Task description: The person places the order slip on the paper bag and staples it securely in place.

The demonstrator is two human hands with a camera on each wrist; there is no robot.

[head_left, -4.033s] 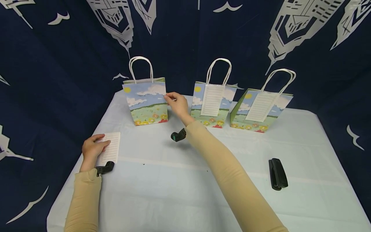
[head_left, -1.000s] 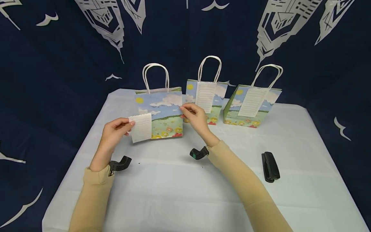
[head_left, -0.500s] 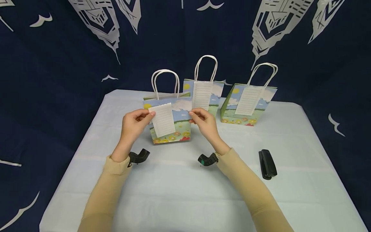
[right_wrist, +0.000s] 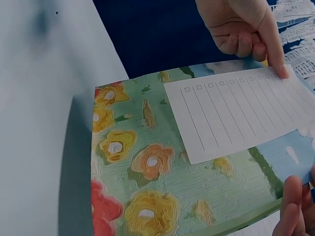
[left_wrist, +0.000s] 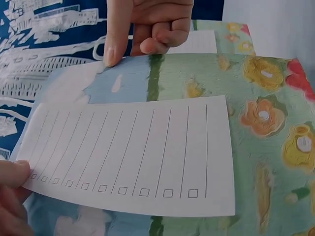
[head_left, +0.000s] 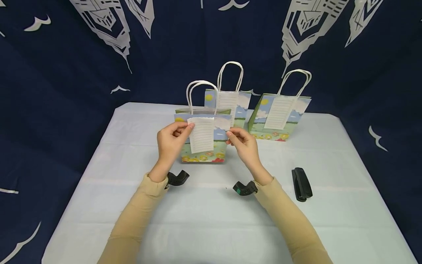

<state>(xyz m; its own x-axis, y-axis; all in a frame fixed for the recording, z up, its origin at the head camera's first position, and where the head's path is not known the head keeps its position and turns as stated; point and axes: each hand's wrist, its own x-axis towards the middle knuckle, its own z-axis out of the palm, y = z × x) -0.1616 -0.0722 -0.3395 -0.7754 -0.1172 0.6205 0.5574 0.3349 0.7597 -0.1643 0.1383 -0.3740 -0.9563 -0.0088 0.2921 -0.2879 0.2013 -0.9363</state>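
My left hand (head_left: 172,141) pinches the upper left corner of a white lined sheet of note paper (head_left: 202,136) with a row of small checkboxes. The sheet lies over the front of a paper gift bag (head_left: 220,150) painted with sky, clouds and flowers, its white handles standing up. My right hand (head_left: 244,145) grips the bag's right edge between thumb and fingers. In the left wrist view the lined sheet (left_wrist: 138,152) bows slightly across the bag front, its top at the left thumb. From the right wrist view, the sheet's free bottom end reaches the painted flowers (right_wrist: 153,161).
Two matching bags stand behind, one in the middle (head_left: 244,106) partly hidden by the front bag, one at right (head_left: 293,121); each has a lined sheet on its front. A black stapler (head_left: 301,184) lies on the white-covered table (head_left: 211,220) at right. A dark blue patterned cloth (head_left: 165,73) hangs behind.
The left hand picked the sheet up off the table at left and brought it rightward onto the bag front. The right hand drew the bag right and nearer, now overlapping the middle bag.
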